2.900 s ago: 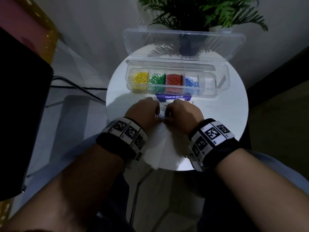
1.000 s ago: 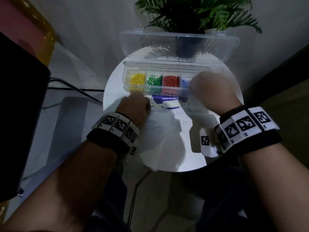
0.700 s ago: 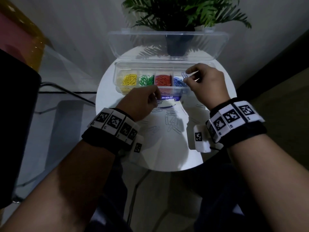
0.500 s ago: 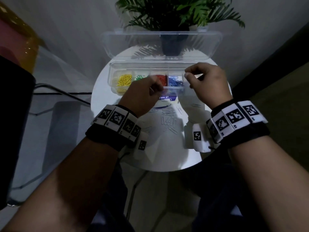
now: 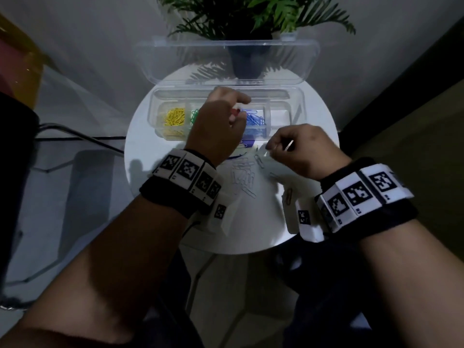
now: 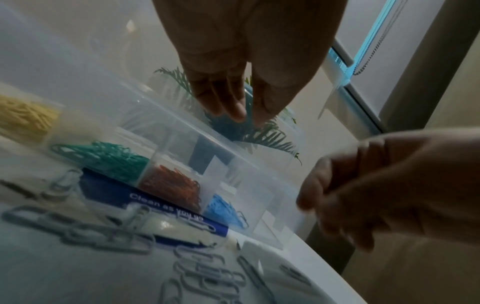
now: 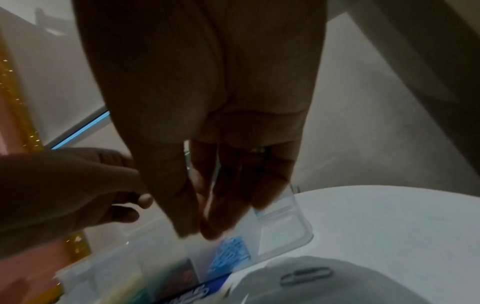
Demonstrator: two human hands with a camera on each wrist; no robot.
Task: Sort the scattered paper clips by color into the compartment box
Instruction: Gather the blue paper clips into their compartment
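Observation:
The clear compartment box [image 5: 155, 114] holds yellow clips [image 5: 174, 118], green clips [image 5: 194, 115], red clips [image 6: 174, 185] and blue clips [image 5: 254, 120] in separate cells. My left hand [image 5: 237, 110] hovers over the red cell. In the left wrist view its fingers [image 6: 223, 102] hang fairly straight, a small gap from the thumb, with nothing between them. My right hand [image 5: 272, 146] is low over the table just in front of the box, fingertips bunched above the loose silver clips [image 5: 242, 174]. Blur hides whether it holds one.
The box's lid [image 5: 175, 59] stands open behind it, with a potted plant [image 5: 248, 18] behind that. A blue-labelled card [image 6: 166, 207] lies by the box's front. One orange clip [image 5: 288, 195] lies near my right wrist. The round white table [image 5: 251, 229] is small, its edges close.
My left hand rose from the table to above the box's red cell. My right hand came back from the blue cell down to the loose clips.

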